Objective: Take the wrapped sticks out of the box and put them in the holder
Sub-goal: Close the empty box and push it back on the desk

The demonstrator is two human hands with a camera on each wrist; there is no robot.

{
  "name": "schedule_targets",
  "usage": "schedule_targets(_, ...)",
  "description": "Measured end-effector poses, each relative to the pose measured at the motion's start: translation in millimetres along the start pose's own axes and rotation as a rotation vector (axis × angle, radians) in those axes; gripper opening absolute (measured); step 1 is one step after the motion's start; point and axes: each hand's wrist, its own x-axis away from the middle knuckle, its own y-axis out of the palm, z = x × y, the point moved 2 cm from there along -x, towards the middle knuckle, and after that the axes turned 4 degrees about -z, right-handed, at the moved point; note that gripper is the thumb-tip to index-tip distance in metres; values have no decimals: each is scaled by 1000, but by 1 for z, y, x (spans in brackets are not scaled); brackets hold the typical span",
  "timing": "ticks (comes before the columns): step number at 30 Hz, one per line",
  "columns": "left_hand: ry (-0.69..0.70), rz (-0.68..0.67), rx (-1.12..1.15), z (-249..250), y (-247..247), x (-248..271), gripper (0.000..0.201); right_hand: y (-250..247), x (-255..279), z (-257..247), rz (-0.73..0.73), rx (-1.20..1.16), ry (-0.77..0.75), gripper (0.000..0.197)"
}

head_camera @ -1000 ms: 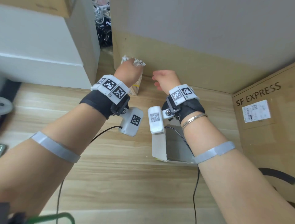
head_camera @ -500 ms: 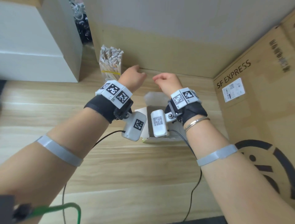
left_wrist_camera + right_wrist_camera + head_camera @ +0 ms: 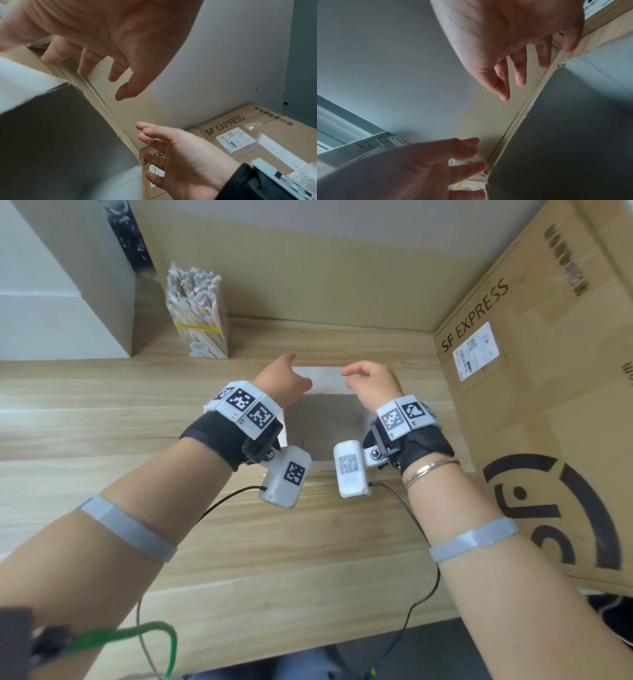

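Both hands have drawn back from the far wall since the earlier frames, the left one off the holder, and they now hover over the open box, which shows in full where it was half hidden before.

Largest here is the wooden tabletop (image 3: 102,422), bounded at the back by a tan wall panel. At its right edge stands a big cardboard carton (image 3: 534,392) printed SF EXPRESS, with a white label on its face; at the far left stands a white cabinet (image 3: 51,313).

Near the middle of the tabletop sits the white box (image 3: 322,426), lid flap folded back toward the wall, its inside grey and shadowed; whether any sticks lie in it cannot be made out. The holder (image 3: 202,337) stands well apart from the box, at the back left just beside the cabinet, upright and packed with wrapped sticks (image 3: 191,289) whose crimped paper ends poke out of its top.

The left hand (image 3: 284,381) hangs over the box's left rear corner, fingers spread and relaxed, holding nothing. The right hand (image 3: 373,381) hangs over the right rear corner, fingers likewise loose and parted, empty. The two palms face one another across the opening.
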Motion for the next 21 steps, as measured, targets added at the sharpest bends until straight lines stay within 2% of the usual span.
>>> schedule_targets(7, -153, -108, -197, -23, 25, -14, 72, 0, 5, 25, -13, 76, 80, 35)
schedule_targets(11, -211, -63, -188, -31, 30, -19, 70, 4, 3, 30, -44, 66, 95, 43)
schedule_targets(18, -186, -8, -141, -53, 11, -28, 69, 1, -1, 37, -20, 36, 124, 53)
schedule_targets(21, -205, 29, -132, -60, 3, -30, 68, 4, 0, 42, -64, -13, 164, 59)
